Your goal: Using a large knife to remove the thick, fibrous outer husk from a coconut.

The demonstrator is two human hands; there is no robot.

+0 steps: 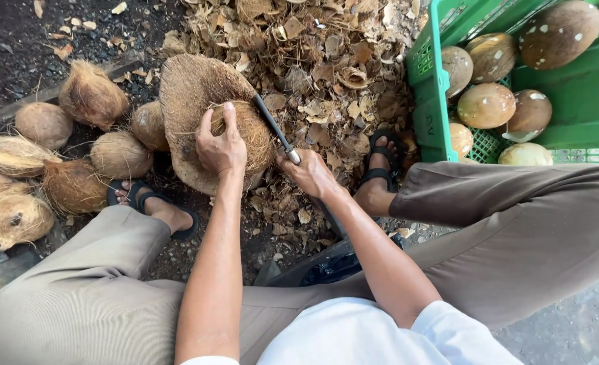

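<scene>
Two crowded flanks hem the work: unhusked coconuts [76,149] left, a green crate [434,101] right. The left hand [221,145] clasps a fibrous coconut [248,135] on a round block [188,91]; the right hand [311,172] grips a knife [276,128], blade against the husk.

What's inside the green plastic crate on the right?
The green plastic crate holds smooth, husked brown coconuts, about seven showing, some flecked white. The crate's mesh floor shows between them. Its far end runs out of frame, so any more cannot be seen.
</scene>
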